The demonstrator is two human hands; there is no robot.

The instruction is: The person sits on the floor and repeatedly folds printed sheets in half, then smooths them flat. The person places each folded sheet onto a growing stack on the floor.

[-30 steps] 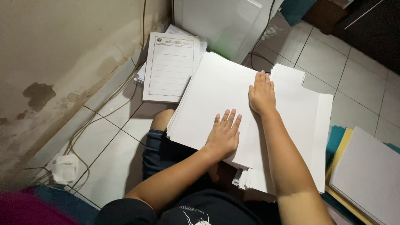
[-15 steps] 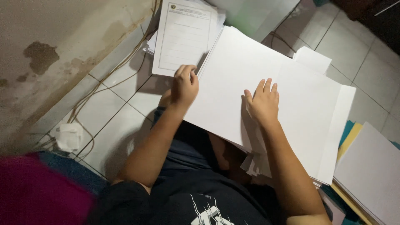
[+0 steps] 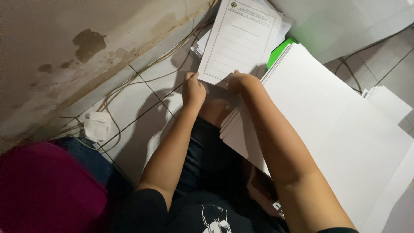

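Note:
My left hand (image 3: pixel 192 89) and my right hand (image 3: pixel 239 81) both grip the near edge of a printed, lined form sheet (image 3: pixel 239 41) that lies on top of a pile of similar sheets on the tiled floor. A thick stack of blank white paper (image 3: pixel 340 125) rests across my lap, under my right forearm. The fingertips of both hands are hidden under the sheet's edge.
A stained wall (image 3: pixel 64 51) runs along the left with cables (image 3: pixel 142 64) at its foot and a white plug block (image 3: pixel 96 126). A green folder edge (image 3: pixel 279 51) peeks from under the stack. A magenta cloth (image 3: pixel 47 185) lies at lower left. More paper (image 3: pixel 386 103) sits at right.
Both hands left the blank white stack and moved up and left to the printed form. The view has shifted toward the wall.

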